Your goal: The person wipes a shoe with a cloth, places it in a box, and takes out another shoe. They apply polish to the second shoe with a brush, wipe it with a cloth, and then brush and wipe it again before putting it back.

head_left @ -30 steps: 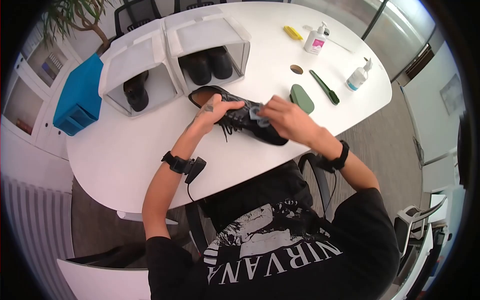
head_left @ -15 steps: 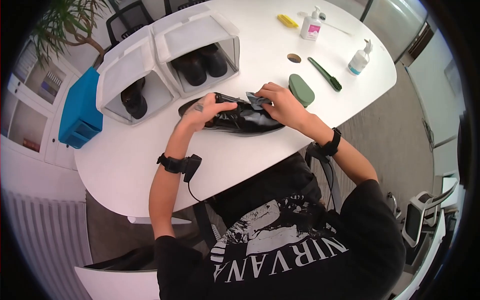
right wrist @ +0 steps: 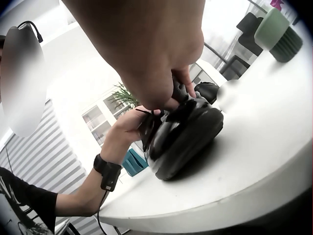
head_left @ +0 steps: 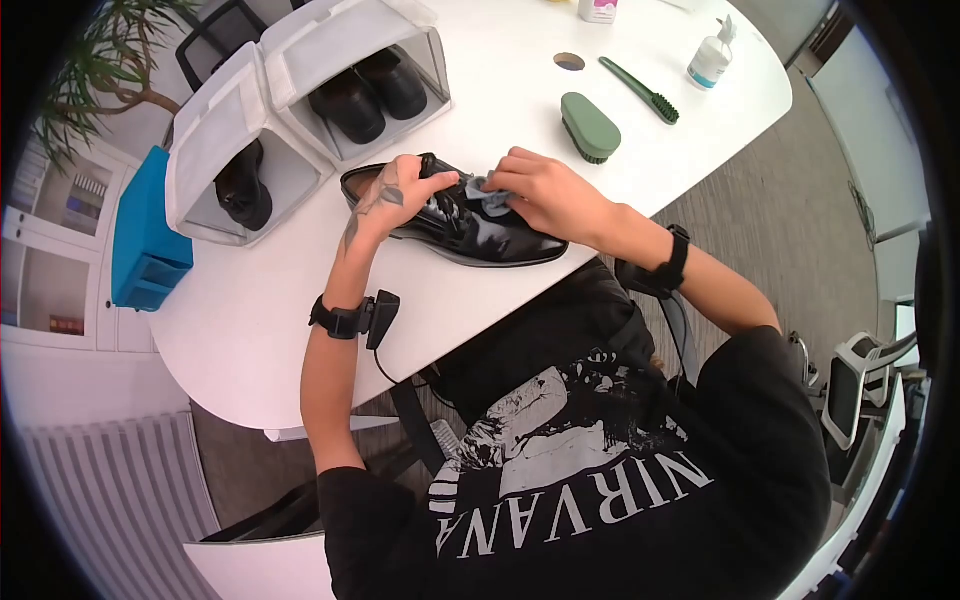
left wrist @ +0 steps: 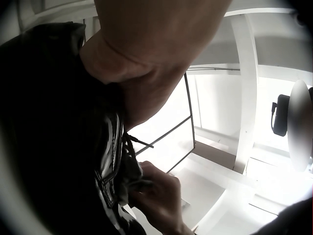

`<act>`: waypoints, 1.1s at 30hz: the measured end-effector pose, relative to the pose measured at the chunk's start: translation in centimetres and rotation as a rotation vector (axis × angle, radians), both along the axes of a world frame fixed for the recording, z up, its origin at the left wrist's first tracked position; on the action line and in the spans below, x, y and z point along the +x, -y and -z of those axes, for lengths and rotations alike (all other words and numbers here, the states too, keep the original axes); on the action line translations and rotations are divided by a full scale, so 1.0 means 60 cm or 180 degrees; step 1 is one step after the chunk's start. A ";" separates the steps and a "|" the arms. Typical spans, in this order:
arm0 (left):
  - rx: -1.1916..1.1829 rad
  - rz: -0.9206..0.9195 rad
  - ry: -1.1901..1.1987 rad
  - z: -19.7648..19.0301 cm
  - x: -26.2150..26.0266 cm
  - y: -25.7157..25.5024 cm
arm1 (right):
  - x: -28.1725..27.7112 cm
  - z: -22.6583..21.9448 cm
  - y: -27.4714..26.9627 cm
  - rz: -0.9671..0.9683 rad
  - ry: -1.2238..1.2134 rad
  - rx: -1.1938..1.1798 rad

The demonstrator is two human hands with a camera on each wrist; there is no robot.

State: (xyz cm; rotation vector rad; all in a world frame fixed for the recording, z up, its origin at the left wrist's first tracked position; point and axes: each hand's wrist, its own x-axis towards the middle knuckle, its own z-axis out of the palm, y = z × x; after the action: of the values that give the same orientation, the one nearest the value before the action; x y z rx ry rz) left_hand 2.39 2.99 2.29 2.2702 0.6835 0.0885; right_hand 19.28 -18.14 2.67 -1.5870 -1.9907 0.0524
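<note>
A glossy black lace-up shoe (head_left: pixel 510 242) lies over the white table near its front edge, toe to the right. My left hand (head_left: pixel 402 192) grips it at the ankle opening, thumb along the laced part. My right hand (head_left: pixel 552 198) pinches a crumpled grey-blue cloth (head_left: pixel 488 196) against the upper, just ahead of the laces. In the right wrist view the shoe's toe (right wrist: pixel 188 142) faces the camera, its underside close over the tabletop. The left wrist view shows the dark shoe (left wrist: pixel 44 127) up close, with the right hand (left wrist: pixel 159 193) beyond the laces.
Behind the shoe stand two white shoe boxes (head_left: pixel 215 95) with black shoes (head_left: pixel 350 105) inside. A green shoe brush (head_left: pixel 591 128), a long green brush (head_left: pixel 640 90) and a pump bottle (head_left: pixel 711 62) sit to the right. A blue box (head_left: pixel 152 235) stands at the left edge.
The shoe has turned in the left hand, its laces now higher and its side facing the person. The right hand keeps the cloth on the upper. The head view has shifted.
</note>
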 end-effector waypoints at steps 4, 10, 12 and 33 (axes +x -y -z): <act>-0.0054 0.0057 0.0126 -0.011 -0.005 0.009 | -0.046 0.002 0.032 -0.0377 -0.0085 0.0000; -0.0104 0.0000 0.0151 0.007 -0.003 -0.001 | -0.021 0.011 0.017 -0.0054 -0.0004 0.0282; 0.0011 0.0068 0.0196 -0.006 -0.001 0.003 | -0.049 0.012 0.028 -0.0400 -0.0043 0.0309; 0.0141 0.0011 0.0034 -0.027 -0.004 0.011 | -0.055 -0.012 0.056 -0.0657 0.0058 -0.0066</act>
State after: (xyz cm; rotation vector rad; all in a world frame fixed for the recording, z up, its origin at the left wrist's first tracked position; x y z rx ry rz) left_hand 2.16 2.32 3.90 2.3115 0.6783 0.1153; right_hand 15.96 -21.50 3.40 -1.3934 -2.1680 0.1400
